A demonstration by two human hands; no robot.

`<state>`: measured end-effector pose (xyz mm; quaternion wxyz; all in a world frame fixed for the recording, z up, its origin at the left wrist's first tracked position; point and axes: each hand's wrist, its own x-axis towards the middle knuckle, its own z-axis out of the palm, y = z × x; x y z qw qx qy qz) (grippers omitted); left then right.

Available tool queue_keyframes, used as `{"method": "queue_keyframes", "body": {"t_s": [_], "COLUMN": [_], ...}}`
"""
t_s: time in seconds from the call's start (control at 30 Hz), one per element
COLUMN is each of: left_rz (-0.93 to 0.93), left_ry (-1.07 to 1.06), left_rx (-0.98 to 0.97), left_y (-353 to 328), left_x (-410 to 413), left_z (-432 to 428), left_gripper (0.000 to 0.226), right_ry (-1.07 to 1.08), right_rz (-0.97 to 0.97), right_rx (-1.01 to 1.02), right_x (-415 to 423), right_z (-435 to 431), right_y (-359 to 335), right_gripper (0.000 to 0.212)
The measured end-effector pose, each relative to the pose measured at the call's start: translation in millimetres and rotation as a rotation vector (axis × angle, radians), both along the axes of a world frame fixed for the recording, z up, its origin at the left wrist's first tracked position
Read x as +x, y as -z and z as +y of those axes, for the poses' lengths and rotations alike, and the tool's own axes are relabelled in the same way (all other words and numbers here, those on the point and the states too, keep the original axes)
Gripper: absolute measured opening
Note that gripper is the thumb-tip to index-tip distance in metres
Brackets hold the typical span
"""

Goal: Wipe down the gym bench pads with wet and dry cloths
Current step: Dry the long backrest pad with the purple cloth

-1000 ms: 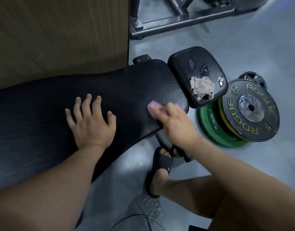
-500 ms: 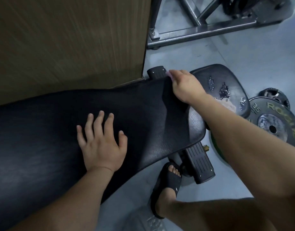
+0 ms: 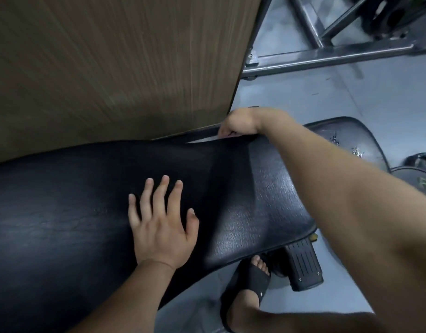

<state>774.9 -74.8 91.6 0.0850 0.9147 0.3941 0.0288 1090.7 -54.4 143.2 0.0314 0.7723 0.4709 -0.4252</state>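
**Working the far edge of the back pad**

The right hand [image 3: 240, 122] is curled shut at the back pad's [image 3: 267, 203] far rim, toward 12 o'clock; what it grips cannot be told. The left hand [image 3: 162, 224] lies open and flat, bracing mid-pad. Best to follow the rim firmly, then cover the small seat pad [image 3: 365, 140] at 2 o'clock.

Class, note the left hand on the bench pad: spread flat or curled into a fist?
Spread flat. The left hand lies palm-down on the long black pad, fingers apart.
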Motion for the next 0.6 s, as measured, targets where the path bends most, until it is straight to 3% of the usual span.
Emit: {"method": "queue_keyframes", "body": {"t_s": [0.13, 0.33, 0.6], "left_rz": [-0.003, 0.007, 0.007], "left_ry": [0.005, 0.003, 0.001], "left_rx": [0.001, -0.007, 0.006], "left_y": [-0.2, -0.5, -0.1], "left_x": [0.0, 0.8, -0.5], "left_z": [0.1, -0.2, -1.2], "left_gripper": [0.064, 0.063, 0.064], "right_ry": [0.003, -0.031, -0.009], "right_rz": [0.14, -0.088, -0.106], "right_rx": [0.068, 0.01, 0.329], "right_x": [-10.8, 12.0, -85.9], "right_z": [2.8, -15.8, -2.8], "right_y": [3.7, -1.1, 18.6], "right_gripper": [0.024, 0.022, 0.041]}}
